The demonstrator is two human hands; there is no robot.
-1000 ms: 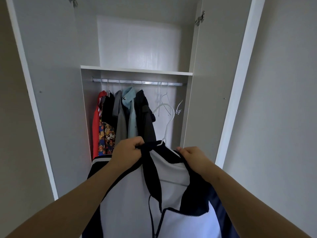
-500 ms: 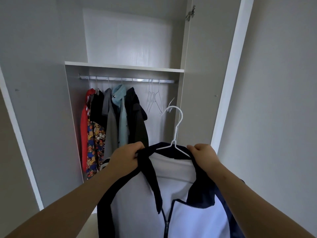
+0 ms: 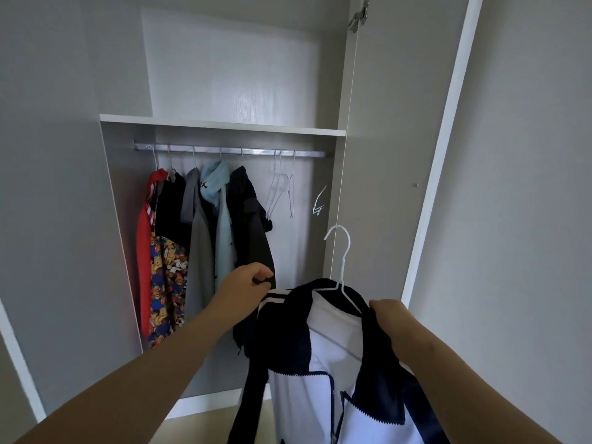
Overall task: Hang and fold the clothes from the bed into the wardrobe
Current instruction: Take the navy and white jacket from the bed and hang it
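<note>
A tall grey wardrobe (image 3: 121, 219) stands open from 10 to 1 o'clock, its left door (image 3: 48, 155) at 9 o'clock and its right door (image 3: 384, 155), with a white edge (image 3: 446, 123) and a metal hinge (image 3: 358, 17) on top, at 1 o'clock. Inside, a white shelf (image 3: 224, 125) lies just above a metal rail (image 3: 230, 151) at 11 o'clock. A plain grey wall (image 3: 528, 187) fills 3 o'clock, and a pale beige floor (image 3: 208, 427) shows at 7 o'clock.
</note>
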